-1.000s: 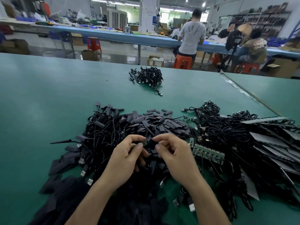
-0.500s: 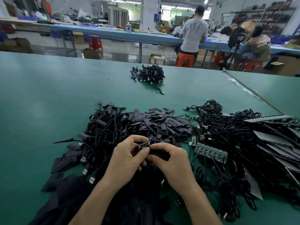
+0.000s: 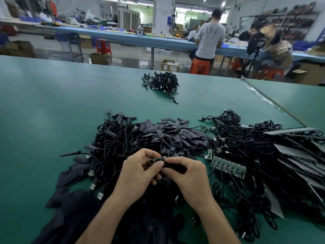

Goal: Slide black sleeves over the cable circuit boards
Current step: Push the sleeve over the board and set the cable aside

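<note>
cables [image 3: 114,143] crowd beneath as left hand [image 3: 139,175] pinches board [image 3: 159,159], right hand [image 3: 190,178] apparently grips sleeve [image 3: 173,166].

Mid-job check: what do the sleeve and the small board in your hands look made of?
The black sleeve, pinched by the right hand: matte, flattened tubing, likely heat-shrink plastic or rubber; no shine. The circuit board, pinched by the left hand: rigid-looking green laminate, probably fibreglass, with small components on it.
</note>
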`<state>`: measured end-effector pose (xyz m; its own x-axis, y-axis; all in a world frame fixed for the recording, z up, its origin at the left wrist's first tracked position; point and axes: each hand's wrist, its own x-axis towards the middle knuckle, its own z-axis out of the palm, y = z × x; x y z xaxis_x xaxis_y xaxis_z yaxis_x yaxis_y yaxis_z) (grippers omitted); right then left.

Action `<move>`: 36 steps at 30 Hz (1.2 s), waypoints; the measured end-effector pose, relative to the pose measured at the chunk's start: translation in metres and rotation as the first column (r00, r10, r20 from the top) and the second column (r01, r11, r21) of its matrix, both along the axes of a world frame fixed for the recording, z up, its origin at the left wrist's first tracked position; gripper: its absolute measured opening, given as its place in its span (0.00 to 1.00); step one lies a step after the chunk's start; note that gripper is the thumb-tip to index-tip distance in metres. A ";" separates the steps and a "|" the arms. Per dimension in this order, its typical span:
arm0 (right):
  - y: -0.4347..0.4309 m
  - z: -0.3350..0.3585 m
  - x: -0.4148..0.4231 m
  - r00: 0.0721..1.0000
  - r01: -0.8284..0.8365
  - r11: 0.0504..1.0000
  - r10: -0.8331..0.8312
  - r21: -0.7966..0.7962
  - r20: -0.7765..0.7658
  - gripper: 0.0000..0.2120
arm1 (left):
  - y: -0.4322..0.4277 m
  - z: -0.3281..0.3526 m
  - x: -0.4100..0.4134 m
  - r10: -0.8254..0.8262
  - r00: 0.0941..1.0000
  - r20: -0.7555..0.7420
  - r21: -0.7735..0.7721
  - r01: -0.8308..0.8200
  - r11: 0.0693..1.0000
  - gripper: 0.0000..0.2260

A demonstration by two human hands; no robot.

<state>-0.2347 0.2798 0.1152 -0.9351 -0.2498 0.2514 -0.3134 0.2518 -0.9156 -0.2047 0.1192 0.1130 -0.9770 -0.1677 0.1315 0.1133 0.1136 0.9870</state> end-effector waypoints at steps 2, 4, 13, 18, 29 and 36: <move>0.001 0.001 0.000 1.000 -0.008 1.000 0.008 -0.010 -0.011 0.13 | 0.000 0.000 0.000 0.005 1.000 -0.002 0.000 -0.005 1.000 0.05; 0.001 0.001 0.000 1.000 -0.009 1.000 0.008 -0.024 -0.026 0.14 | 0.000 0.001 0.000 0.014 1.000 -0.005 0.012 -0.014 1.000 0.02; 0.010 0.006 -0.003 0.999 0.050 0.983 -0.046 -0.175 0.028 0.11 | -0.006 0.003 0.002 -0.059 0.998 0.015 0.078 0.057 0.995 0.06; 0.009 0.008 0.000 0.999 0.031 0.978 -0.022 -0.207 0.046 0.09 | -0.006 0.007 0.004 -0.065 0.998 0.012 0.097 0.063 0.993 0.11; 0.010 0.009 0.002 0.988 -0.065 0.961 0.100 -0.267 0.118 0.13 | -0.007 0.012 0.007 -0.087 0.995 0.043 0.096 0.082 0.992 0.15; 0.017 0.007 0.001 0.997 -0.054 0.994 0.059 -0.099 0.052 0.13 | -0.007 0.012 0.007 -0.107 0.992 0.068 0.048 0.104 0.993 0.13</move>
